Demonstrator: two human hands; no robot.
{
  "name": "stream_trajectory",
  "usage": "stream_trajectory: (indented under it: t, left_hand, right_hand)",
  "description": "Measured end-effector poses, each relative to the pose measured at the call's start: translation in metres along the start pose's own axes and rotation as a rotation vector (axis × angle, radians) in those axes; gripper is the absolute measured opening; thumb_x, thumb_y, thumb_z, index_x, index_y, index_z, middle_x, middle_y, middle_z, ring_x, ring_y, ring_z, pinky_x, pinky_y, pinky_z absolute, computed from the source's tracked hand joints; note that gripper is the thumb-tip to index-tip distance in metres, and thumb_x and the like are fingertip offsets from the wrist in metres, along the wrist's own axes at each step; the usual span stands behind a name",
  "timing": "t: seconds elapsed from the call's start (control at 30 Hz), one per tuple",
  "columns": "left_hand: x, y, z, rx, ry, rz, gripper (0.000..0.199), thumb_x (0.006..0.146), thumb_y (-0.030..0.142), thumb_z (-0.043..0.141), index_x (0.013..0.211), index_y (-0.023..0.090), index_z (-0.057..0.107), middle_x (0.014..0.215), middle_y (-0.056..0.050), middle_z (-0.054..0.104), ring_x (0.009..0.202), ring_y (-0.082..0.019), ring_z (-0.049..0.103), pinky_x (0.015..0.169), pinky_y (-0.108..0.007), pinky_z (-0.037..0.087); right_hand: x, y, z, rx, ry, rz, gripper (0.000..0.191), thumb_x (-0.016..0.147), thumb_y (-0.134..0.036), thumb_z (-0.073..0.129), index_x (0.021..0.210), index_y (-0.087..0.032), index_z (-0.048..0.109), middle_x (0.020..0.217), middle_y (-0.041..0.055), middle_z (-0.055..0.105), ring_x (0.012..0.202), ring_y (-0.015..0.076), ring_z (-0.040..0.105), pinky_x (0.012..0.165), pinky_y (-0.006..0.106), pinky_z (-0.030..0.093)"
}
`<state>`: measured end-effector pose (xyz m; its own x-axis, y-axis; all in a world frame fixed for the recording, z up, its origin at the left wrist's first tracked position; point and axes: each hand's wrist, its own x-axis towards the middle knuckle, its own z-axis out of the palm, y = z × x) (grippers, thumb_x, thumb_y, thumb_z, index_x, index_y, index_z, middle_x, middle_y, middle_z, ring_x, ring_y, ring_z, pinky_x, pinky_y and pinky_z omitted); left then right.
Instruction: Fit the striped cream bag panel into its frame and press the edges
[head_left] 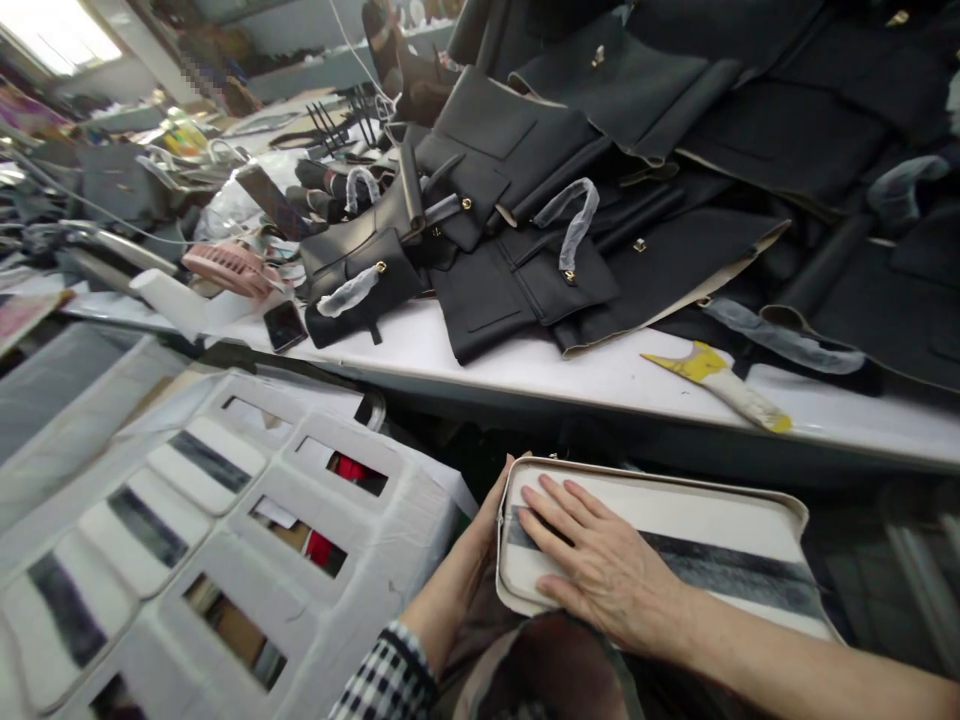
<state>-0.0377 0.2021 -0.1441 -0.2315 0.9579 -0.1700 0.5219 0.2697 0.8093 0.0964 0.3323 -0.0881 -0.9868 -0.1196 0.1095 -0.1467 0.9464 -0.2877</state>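
Press the striped panel (705,555), between four and five o'clock, evenly with the right hand (607,570), spread flat upon it. Support with the left hand (493,510) at its ten-o'clock corner; cannot tell if grasping.

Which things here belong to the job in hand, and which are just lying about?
Job in hand:
striped cream piece, under the right hand, left hand at its edge
probably similar striped panels

Lying about, apparently:
pink fan
phone
yellow-and-white tool
black bag pieces
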Motion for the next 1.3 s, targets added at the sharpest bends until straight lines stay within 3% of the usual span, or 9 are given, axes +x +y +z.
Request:
stream_trajectory:
  t: [0.13,0.2,0.3,0.37,0.5,0.7,0.93,1.03,1.3]
  left_hand:
    - [0.001,0.0,-0.001,-0.677,-0.079,-0.242,0.086,0.092,0.064,-0.005,0.144,0.012,0.04,0.121,-0.016,0.066,0.111,-0.027,0.064,0.093,-0.046,0.052]
    - [-0.005,0.005,-0.009,-0.953,0.012,-0.371,0.085,0.091,0.07,0.007,0.139,0.013,0.048,0.121,-0.014,0.066,0.112,-0.028,0.063,0.093,-0.041,0.051]
    - [-0.022,0.021,-0.028,-0.701,0.204,-0.404,0.058,0.09,0.061,0.045,0.125,0.019,0.062,0.115,-0.006,0.069,0.105,-0.025,0.062,0.085,-0.03,0.049]
    - [-0.031,0.032,-0.038,-0.394,0.245,-0.423,0.042,0.086,0.054,0.057,0.101,0.017,0.071,0.088,-0.002,0.071,0.082,-0.019,0.062,0.067,-0.024,0.045]
    - [-0.037,0.048,-0.044,0.019,0.327,-0.445,0.047,0.091,0.048,0.05,0.058,0.015,0.056,0.051,0.002,0.048,0.052,-0.009,0.042,0.05,-0.023,0.027]
    - [-0.024,0.059,-0.047,0.151,0.552,-0.335,0.043,0.096,0.038,0.041,0.061,0.018,0.055,0.055,0.001,0.054,0.052,-0.01,0.048,0.055,-0.024,0.032]
    - [-0.035,0.057,-0.052,0.117,0.494,-0.425,0.032,0.085,0.05,0.06,0.083,0.018,0.06,0.068,0.001,0.059,0.062,-0.014,0.054,0.061,-0.025,0.04]
    - [-0.041,0.054,-0.048,0.056,0.349,-0.414,0.033,0.092,0.045,0.049,0.075,0.019,0.058,0.064,0.0,0.06,0.058,-0.013,0.055,0.057,-0.025,0.038]
    - [-0.043,0.053,-0.043,0.151,0.321,-0.361,0.028,0.094,0.039,0.047,0.078,0.019,0.058,0.07,-0.003,0.064,0.064,-0.016,0.06,0.06,-0.026,0.038]
  right_hand:
    - [-0.003,0.002,0.003,0.016,0.022,-0.001,0.06,0.091,-0.039,0.054,0.145,-0.018,0.038,0.157,0.0094,0.029,0.144,0.0304,0.025,0.117,0.05,0.03]
    - [-0.004,0.003,0.004,0.018,0.034,-0.004,0.06,0.092,-0.041,0.053,0.145,-0.018,0.038,0.157,0.01,0.029,0.145,0.0306,0.024,0.117,0.05,0.029]
    - [-0.005,0.004,0.006,0.01,0.037,-0.007,0.061,0.093,-0.043,0.052,0.146,-0.017,0.037,0.157,0.0104,0.029,0.145,0.031,0.023,0.118,0.049,0.028]
    - [-0.006,0.004,0.006,0.004,0.042,-0.009,0.062,0.092,-0.044,0.052,0.145,-0.016,0.037,0.156,0.0104,0.029,0.145,0.031,0.023,0.119,0.048,0.027]
    - [-0.007,0.004,0.007,0.006,0.064,-0.011,0.062,0.092,-0.044,0.054,0.145,-0.016,0.038,0.156,0.0109,0.031,0.144,0.0309,0.025,0.118,0.048,0.029]
    - [-0.008,0.003,0.007,0.006,0.042,-0.035,0.062,0.093,-0.045,0.052,0.145,-0.015,0.038,0.157,0.0113,0.028,0.144,0.0323,0.023,0.118,0.049,0.028]
    - [-0.01,0.005,0.011,0.014,0.082,-0.025,0.064,0.092,-0.043,0.054,0.147,-0.016,0.035,0.156,0.0108,0.029,0.144,0.0313,0.025,0.117,0.048,0.028]
    - [-0.011,0.005,0.013,0.023,0.078,-0.017,0.064,0.092,-0.046,0.052,0.147,-0.016,0.035,0.156,0.0111,0.029,0.144,0.0313,0.024,0.118,0.049,0.027]
    - [-0.011,0.005,0.006,0.066,0.054,-0.036,0.058,0.094,-0.041,0.049,0.147,-0.024,0.034,0.156,0.0118,0.028,0.144,0.0341,0.024,0.117,0.051,0.026]
